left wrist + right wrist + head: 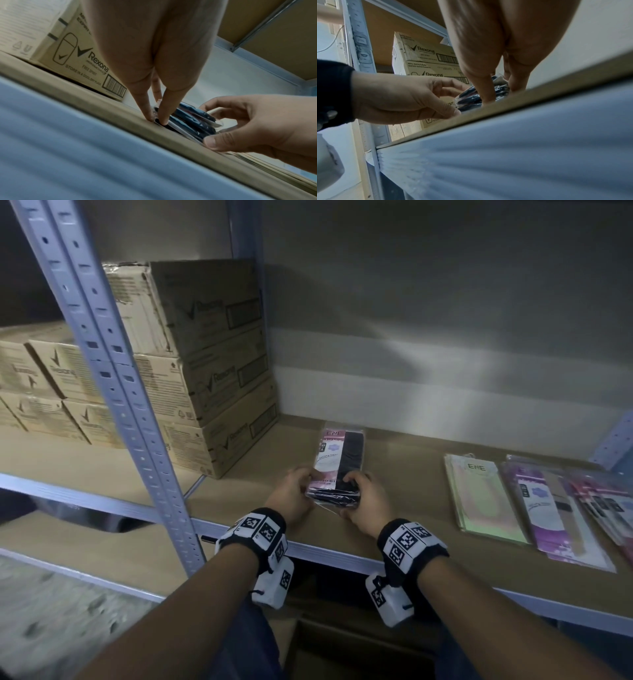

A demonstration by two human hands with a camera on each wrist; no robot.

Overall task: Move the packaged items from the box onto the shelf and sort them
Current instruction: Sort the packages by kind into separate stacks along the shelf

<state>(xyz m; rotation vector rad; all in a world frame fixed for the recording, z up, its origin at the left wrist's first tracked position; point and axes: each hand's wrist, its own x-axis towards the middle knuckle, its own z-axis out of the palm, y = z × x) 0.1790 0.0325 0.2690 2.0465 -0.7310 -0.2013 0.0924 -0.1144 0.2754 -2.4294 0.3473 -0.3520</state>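
Note:
A stack of black-and-pink clear-wrapped packages lies on the brown shelf board, its near end towards me. My left hand grips the near left corner and my right hand the near right corner, fingers curled over the top. In the left wrist view my left hand touches the stack at the board's edge, and my right hand pinches its far corner. The right wrist view shows the stack between my right hand and my left hand.
Rexona cartons are stacked against the left upright, close to the stack. To the right lie green, purple and red packages in separate piles. An open cardboard box sits below the shelf's metal front rail.

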